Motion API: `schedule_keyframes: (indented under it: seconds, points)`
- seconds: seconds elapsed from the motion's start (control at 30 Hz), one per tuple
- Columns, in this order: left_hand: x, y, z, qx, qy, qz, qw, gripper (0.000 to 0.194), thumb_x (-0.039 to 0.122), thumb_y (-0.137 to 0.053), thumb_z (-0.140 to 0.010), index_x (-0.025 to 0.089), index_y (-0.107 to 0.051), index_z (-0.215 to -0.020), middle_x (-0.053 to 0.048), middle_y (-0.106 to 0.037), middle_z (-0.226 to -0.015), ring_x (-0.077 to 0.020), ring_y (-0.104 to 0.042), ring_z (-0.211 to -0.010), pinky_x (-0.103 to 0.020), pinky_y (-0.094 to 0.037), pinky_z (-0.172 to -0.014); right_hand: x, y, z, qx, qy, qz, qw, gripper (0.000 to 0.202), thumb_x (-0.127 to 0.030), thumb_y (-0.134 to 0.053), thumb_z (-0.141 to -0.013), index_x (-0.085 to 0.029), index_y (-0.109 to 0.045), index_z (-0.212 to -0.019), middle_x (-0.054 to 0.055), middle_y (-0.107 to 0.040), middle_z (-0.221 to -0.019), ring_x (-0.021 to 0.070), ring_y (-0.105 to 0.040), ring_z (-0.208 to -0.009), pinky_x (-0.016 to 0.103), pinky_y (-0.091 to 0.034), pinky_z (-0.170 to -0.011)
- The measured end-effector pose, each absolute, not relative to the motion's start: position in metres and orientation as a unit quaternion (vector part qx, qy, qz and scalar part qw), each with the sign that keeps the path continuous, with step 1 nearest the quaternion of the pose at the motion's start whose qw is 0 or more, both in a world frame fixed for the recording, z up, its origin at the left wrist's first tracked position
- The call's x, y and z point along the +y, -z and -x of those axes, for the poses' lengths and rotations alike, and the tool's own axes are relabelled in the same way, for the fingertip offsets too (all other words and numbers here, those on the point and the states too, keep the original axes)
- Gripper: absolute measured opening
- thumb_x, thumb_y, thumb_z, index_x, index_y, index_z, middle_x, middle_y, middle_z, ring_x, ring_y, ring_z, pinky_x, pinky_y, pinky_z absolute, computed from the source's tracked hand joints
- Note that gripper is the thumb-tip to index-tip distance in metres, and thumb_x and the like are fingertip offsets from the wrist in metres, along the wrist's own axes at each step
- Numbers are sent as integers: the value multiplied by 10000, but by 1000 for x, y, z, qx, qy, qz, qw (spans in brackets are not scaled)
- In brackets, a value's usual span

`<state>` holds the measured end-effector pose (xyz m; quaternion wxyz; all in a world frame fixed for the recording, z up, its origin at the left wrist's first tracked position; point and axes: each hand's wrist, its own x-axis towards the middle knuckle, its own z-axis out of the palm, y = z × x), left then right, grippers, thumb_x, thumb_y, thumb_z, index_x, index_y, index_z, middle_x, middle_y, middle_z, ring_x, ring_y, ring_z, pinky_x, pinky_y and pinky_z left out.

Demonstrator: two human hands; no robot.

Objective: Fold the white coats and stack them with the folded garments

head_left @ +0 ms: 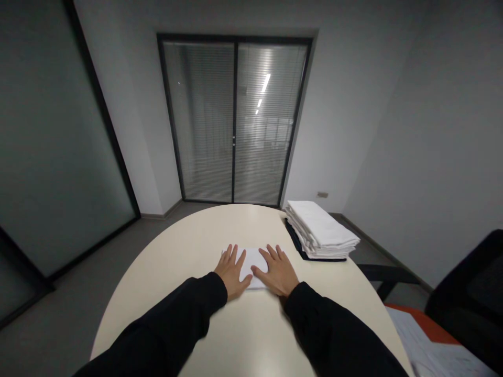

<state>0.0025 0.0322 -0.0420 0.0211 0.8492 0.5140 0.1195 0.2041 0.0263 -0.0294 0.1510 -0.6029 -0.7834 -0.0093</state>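
Note:
A small folded white cloth (252,262) lies flat on the cream round table (188,235). My left hand (232,271) rests on its left part, fingers spread and palm down. On the right part of the cloth lies my right hand (277,271), also flat with its fingers apart. The thumbs point toward each other with a gap between them, where the white fabric shows. Both hands cover the side edges of the cloth.
A stack of folded white cloths (320,228) sits on a black item (294,241) at the table's back right edge. To the right stand a black chair (471,293) and an orange surface (426,322) bearing white material (424,348).

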Motion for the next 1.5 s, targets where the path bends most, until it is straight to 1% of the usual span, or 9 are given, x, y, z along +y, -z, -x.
schedule_keyframes:
  seconds: [0.13, 0.3, 0.53, 0.63, 0.73, 0.93, 1.13, 1.33, 1.5]
  points:
    - [34, 41, -7, 539, -128, -832, 25, 804, 576, -424, -851, 105, -262, -1483, -197, -164, -1543, -385, -43, -1420, -535, -138, -1129, 24, 31, -201, -756, 7, 634, 162, 727, -709, -382, -839, -271, -406, -1418, 89, -306, -1520, 391, -158, -1408, 582, -141, -1093]
    - [39, 40, -13, 567, -128, -813, 41, 811, 611, -386, -854, 104, -278, -1477, -190, -177, -1541, -372, -79, -1422, -530, -123, -1136, 24, 28, -199, -757, 8, 635, 153, 676, -668, -320, -883, -260, -417, -1413, 104, -363, -1489, 379, -227, -1389, 573, -157, -1090]
    - [43, 44, -10, 563, -131, -814, 57, 776, 612, -349, -875, 132, -282, -1480, -152, -159, -1553, -353, -20, -1428, -525, -133, -1138, 29, 25, -204, -755, 1, 638, 150, 614, -619, -310, -910, -269, -443, -1397, 94, -406, -1464, 367, -273, -1372, 559, -216, -1072]
    - [41, 44, -11, 589, -146, -793, 51, 767, 585, -324, -890, 93, -272, -1476, -166, -127, -1555, -349, -4, -1427, -519, -161, -1131, 33, 26, -216, -757, 4, 633, 161, 548, -535, -293, -945, -247, -467, -1378, 98, -423, -1452, 306, -322, -1362, 495, -273, -1074]
    - [40, 42, -13, 606, -146, -780, 49, 820, 612, -313, -882, 48, -247, -1474, -215, -100, -1544, -349, -31, -1427, -518, -153, -1131, 37, 31, -227, -753, 3, 637, 166, 568, -519, -324, -939, -200, -450, -1392, 133, -373, -1478, 299, -305, -1376, 483, -285, -1079]
    - [41, 41, -15, 615, -135, -776, 29, 825, 633, -332, -856, 74, -287, -1461, -219, -183, -1529, -355, -110, -1424, -544, -95, -1128, 44, 38, -230, -756, 26, 629, 182, 587, -487, -390, -917, -117, -477, -1365, 183, -456, -1402, 275, -368, -1335, 425, -269, -1109]
    - [41, 43, -14, 613, -154, -775, 28, 822, 643, -334, -852, 92, -289, -1460, -198, -174, -1538, -363, -95, -1424, -539, -124, -1121, 43, 40, -229, -748, 26, 636, 187, 577, -512, -372, -916, -180, -457, -1380, 148, -410, -1446, 307, -338, -1352, 494, -284, -1078]
    - [46, 41, -11, 612, -138, -778, 39, 866, 679, -352, -834, 94, -277, -1468, -213, -190, -1530, -359, -138, -1418, -532, -117, -1128, 42, 37, -228, -747, 30, 635, 192, 599, -499, -390, -910, -121, -472, -1367, 178, -460, -1398, 282, -378, -1329, 435, -264, -1109]
    - [56, 45, 1, 589, -144, -792, 67, 823, 654, -327, -870, 91, -280, -1468, -178, -165, -1542, -315, -111, -1430, -515, -104, -1145, 41, 38, -230, -748, 17, 637, 186, 618, -523, -369, -916, -126, -458, -1382, 173, -410, -1441, 298, -337, -1357, 447, -267, -1111]
